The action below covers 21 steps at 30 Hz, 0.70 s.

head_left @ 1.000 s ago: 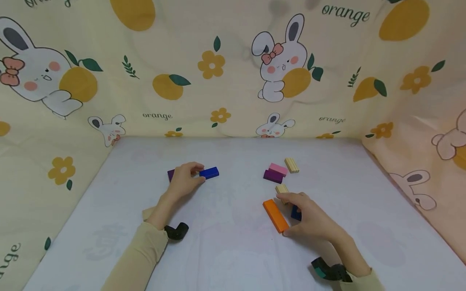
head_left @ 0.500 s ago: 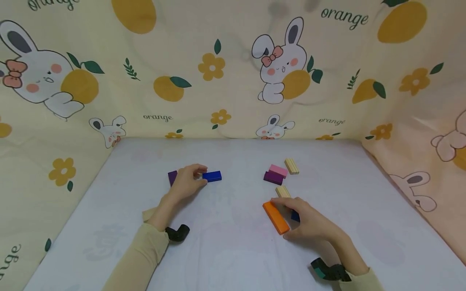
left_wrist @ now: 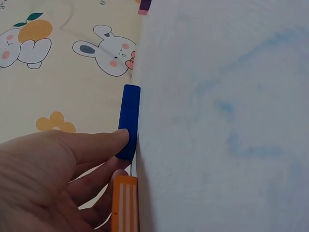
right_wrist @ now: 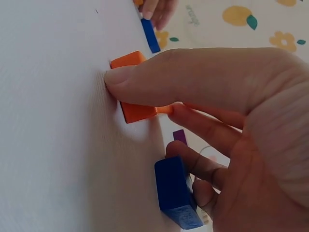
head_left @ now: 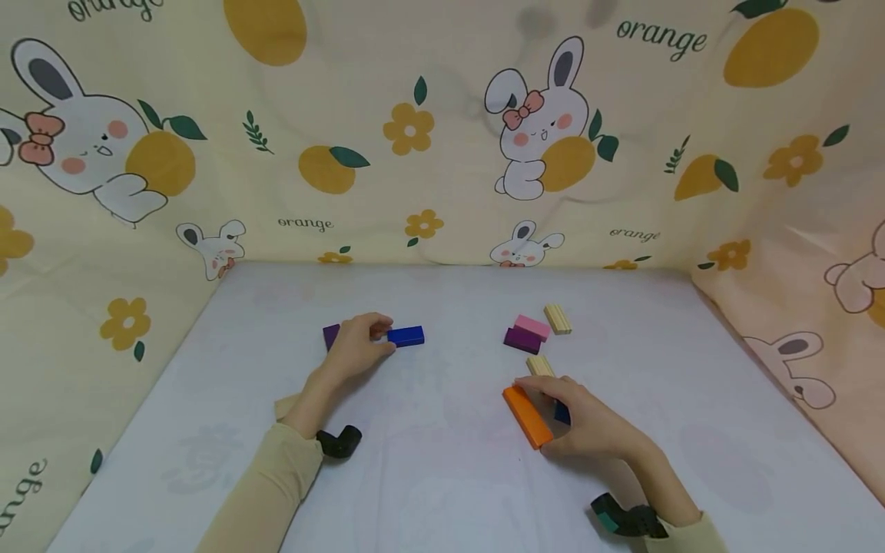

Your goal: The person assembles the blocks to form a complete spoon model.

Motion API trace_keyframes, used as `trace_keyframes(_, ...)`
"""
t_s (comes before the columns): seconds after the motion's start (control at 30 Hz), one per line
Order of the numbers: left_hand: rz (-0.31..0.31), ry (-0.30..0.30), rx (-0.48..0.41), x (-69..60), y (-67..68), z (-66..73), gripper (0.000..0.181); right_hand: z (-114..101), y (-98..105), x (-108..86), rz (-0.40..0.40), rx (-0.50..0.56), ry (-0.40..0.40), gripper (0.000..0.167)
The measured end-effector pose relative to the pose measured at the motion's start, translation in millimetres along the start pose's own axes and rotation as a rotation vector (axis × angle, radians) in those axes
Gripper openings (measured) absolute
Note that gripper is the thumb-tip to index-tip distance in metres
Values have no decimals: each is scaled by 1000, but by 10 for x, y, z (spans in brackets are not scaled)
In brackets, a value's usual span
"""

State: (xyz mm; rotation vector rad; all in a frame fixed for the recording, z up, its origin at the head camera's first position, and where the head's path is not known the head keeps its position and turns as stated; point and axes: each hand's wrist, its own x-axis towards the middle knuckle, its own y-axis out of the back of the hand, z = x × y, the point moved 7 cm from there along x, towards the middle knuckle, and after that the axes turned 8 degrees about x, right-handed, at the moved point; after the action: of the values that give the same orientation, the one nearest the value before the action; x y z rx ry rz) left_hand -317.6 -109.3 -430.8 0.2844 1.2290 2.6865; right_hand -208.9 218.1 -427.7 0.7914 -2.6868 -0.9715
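My left hand (head_left: 356, 349) pinches the left end of a blue block (head_left: 406, 336); in the left wrist view the thumb lies on that blue block (left_wrist: 129, 111). An orange block with a striped face (left_wrist: 125, 203) stands beside the lower fingers there. My right hand (head_left: 594, 418) grips an orange block (head_left: 527, 417) lengthwise, index finger at its far end and thumb at its near end. In the right wrist view the thumb covers part of this orange block (right_wrist: 137, 113). A dark blue block (right_wrist: 176, 191) lies beside the curled lower fingers, partly hidden in the head view.
Beyond the right hand lie a ridged beige block (head_left: 540, 365), a dark purple block (head_left: 522, 340), a pink block (head_left: 532, 327) and another beige block (head_left: 557, 318). Partly behind the left hand and forearm are a purple block (head_left: 330, 336) and a beige block (head_left: 286, 405).
The blue block in my left hand has shifted slightly right and turned more level. My right index finger has moved from near the beige block onto the orange block's far end.
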Motion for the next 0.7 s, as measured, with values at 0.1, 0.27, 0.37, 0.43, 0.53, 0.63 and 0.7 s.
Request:
trace_keyframes(0.1,1,-6,5,0,4,8,42,0,12,-4,16,-19,-5,85)
trace_keyframes(0.27,-4,-15,25,-7,1,21,41,-24,32,-7,49,-21,6,88)
trace_keyframes(0.37,-8,-22,33,-6,-12,42,41,-49,40,1,80,5,2,91)
trace_keyframes(0.43,-13,-28,32,-7,-29,78,40,-78,34,7,102,32,-4,93)
trace_keyframes(0.53,-38,-37,30,-15,-78,158,39,-164,-1,20,129,77,2,93)
trace_keyframes(0.63,-61,-59,37,-37,-137,259,38,-282,-62,54,152,110,15,93)
trace_keyframes(0.7,-77,-66,44,-54,-183,315,37,-357,-110,96,168,131,19,93)
